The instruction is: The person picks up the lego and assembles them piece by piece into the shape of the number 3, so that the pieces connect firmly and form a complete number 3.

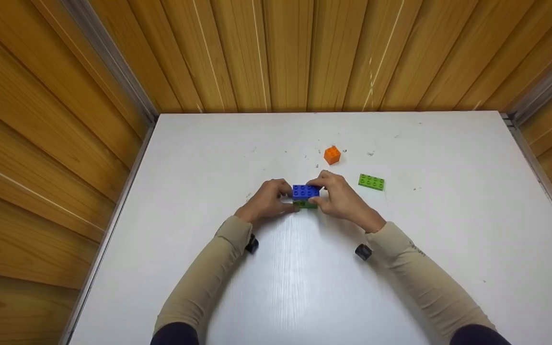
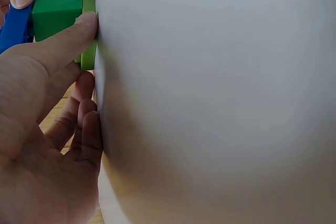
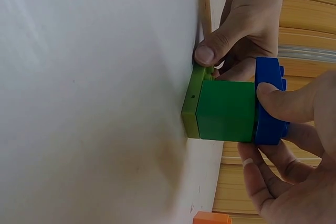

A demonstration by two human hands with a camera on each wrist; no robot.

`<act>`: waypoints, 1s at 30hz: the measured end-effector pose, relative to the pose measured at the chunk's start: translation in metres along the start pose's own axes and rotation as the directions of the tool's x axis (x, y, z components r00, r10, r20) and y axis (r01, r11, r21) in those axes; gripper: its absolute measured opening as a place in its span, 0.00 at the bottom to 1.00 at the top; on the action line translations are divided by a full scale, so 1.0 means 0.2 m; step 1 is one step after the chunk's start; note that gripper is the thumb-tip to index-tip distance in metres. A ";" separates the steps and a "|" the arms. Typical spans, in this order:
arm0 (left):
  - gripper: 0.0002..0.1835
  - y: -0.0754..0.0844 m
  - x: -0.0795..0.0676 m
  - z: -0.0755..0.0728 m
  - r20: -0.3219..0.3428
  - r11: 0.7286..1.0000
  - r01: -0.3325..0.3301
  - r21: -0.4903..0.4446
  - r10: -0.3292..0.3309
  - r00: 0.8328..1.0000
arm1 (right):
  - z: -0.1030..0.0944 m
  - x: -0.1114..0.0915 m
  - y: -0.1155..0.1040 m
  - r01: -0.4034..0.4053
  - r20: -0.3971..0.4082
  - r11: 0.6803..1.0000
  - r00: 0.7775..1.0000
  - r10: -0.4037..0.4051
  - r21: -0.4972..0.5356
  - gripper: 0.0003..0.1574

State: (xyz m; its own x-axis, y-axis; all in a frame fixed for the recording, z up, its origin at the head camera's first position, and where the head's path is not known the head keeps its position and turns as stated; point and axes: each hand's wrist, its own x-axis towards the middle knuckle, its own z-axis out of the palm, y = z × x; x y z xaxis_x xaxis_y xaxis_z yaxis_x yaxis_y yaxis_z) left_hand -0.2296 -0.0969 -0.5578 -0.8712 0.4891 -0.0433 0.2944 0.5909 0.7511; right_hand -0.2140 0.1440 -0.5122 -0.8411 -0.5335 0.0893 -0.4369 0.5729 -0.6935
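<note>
A: Where is the blue brick [image 1: 301, 191]?

B: It sits on top of the green brick [image 3: 226, 111], between the two hands, near the middle of the white table [image 1: 448, 215]. Below the green brick is the lime base [image 3: 191, 111], which seems to rest on the table.

A: Are the edges in line?

B: Not completely. The blue brick sticks out past the green brick on the side of the left hand [image 1: 269, 199]. The lime base also reaches out there. Whether the blue brick is fully pressed down, I cannot tell.

A: And how are the fingers?

B: The right hand [image 1: 340, 196] pinches the blue brick, with the thumb on the near side and the index finger on the far side. Its other fingers are bent, close to the green brick. The left hand pinches the end of the lime base between thumb and index finger; its other fingers are loosely curled.

A: What else lies on the table?

B: An orange brick [image 1: 332, 155] lies beyond the right hand, and a flat lime brick [image 1: 371, 182] lies to the right of it, a little nearer. These two are apart from each other and from the hands.
</note>
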 end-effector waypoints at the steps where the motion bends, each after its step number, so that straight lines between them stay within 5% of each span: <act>1: 0.15 0.00 0.00 0.00 0.001 1.000 0.002 0.000 -0.002 1.000 | 0.00 0.00 0.00 -0.005 0.002 1.000 1.000 0.005 -0.003 0.21; 30: 0.16 0.01 -0.01 0.00 -0.009 1.000 -0.008 0.018 0.008 1.000 | 0.00 0.00 0.03 0.042 0.006 0.999 0.999 -0.042 -0.015 0.22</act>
State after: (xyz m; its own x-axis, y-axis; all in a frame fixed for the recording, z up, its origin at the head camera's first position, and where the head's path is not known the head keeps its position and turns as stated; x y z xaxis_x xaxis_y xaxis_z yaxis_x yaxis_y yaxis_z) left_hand -0.2281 -0.0967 -0.5571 -0.8723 0.4880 -0.0313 0.3082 0.5982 0.7397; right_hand -0.2168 0.1470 -0.5169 -0.8201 -0.5607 0.1146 -0.4769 0.5588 -0.6784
